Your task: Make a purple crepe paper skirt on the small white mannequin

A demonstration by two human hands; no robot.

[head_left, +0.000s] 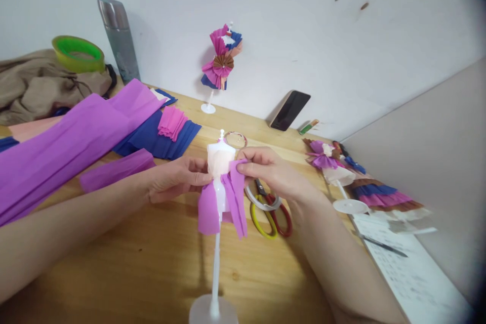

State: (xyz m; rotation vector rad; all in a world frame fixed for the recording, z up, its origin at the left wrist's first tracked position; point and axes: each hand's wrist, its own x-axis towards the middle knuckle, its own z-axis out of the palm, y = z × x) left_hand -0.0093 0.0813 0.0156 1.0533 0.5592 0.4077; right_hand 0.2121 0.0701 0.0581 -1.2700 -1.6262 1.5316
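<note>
A small white mannequin (219, 158) stands on a thin stand (215, 273) in front of me, with purple crepe paper strips (224, 205) hanging from its waist like a skirt. My left hand (176, 178) pinches the paper against the waist from the left. My right hand (271, 169) pinches the top of a purple strip at the mannequin's right side. Both hands are closed on the paper.
Large purple crepe sheets (64, 147), blue sheets (159, 139) and a pink folded piece (172, 122) lie left. Scissors (271, 212) and a tape roll (236, 139) sit behind the mannequin. Dressed mannequins (222, 61) (330, 162), a phone (290, 110), a flask (119, 38) and paperwork (410, 268) surround.
</note>
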